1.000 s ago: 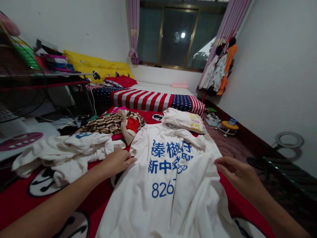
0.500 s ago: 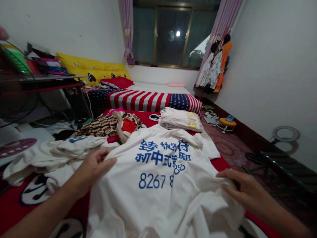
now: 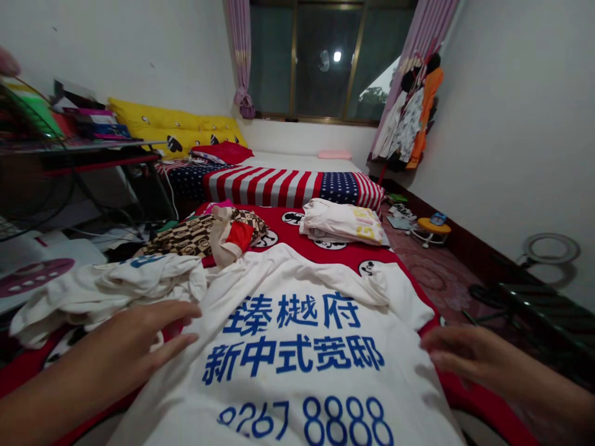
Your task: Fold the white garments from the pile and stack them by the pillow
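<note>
A white T-shirt (image 3: pixel 297 371) with blue Chinese characters and a phone number lies spread out in front of me, its collar end away from me and its lower part cut off by the frame. At its left edge is my left hand (image 3: pixel 139 347), thumb and fingers apart with nothing between them. My right hand (image 3: pixel 474 356) hovers by the right edge below the sleeve, fingers loosely parted and not gripping the cloth. Farther back lies a folded white shirt (image 3: pixel 341 222) with yellow print. A crumpled white garment (image 3: pixel 125 288) is heaped beyond my left hand.
Everything lies on a red cover (image 3: pixel 297 234) with black-and-white round motifs. Brown patterned cloth (image 3: pixel 186 235) is piled at the left. A bed with a striped, starred cover (image 3: pixel 274 186) stands behind. To the right are a small yellow stool (image 3: pixel 433 226) and a dark slatted rack (image 3: pixel 543 310).
The T-shirt has come down flatter and nearer, so its full print now shows. Both hands have let go of its sides and their fingers have parted.
</note>
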